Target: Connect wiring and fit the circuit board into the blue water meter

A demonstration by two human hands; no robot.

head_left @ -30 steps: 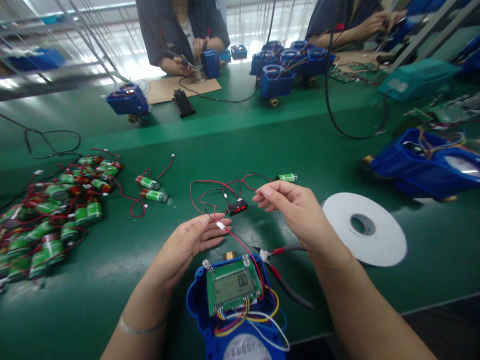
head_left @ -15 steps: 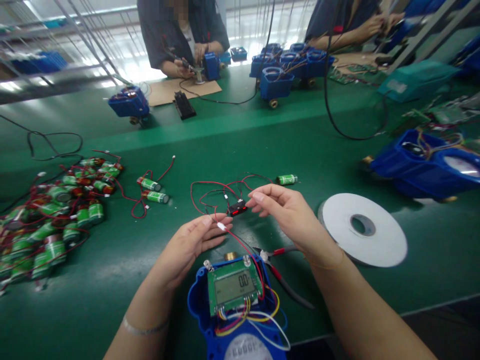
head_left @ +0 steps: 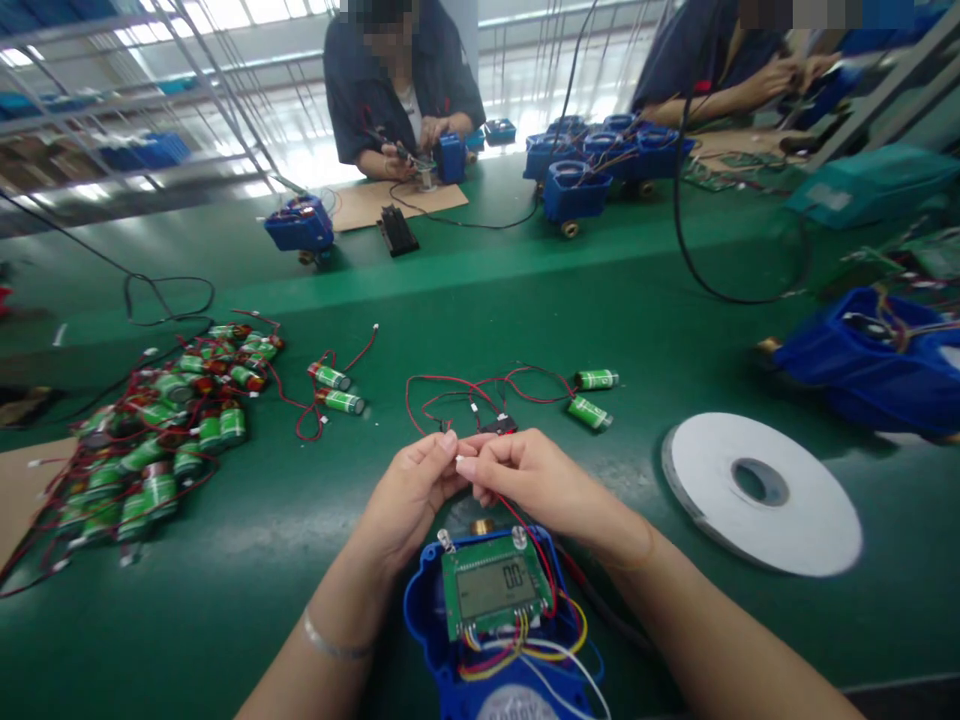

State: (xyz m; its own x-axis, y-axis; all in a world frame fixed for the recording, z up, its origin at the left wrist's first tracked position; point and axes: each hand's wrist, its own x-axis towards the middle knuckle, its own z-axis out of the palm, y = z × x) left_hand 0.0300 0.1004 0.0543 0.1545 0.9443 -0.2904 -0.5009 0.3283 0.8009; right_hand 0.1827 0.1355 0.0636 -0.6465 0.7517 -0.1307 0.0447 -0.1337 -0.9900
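My left hand and my right hand meet fingertip to fingertip above a blue meter housing. Both pinch a small white wire connector. Red and black wires run from it to a small black module just beyond my fingers and down to the green circuit board with an LCD display seated in the housing. Two green batteries lie at the far end of the wires.
A heap of green batteries with red leads lies at the left, two more batteries nearer. A white tape roll lies at the right, another blue housing beyond it. Two people work across the green bench among several blue housings.
My right hand came down and left to join my left hand on the white connector. The view shifted, so everything on the bench sits further right and lower.
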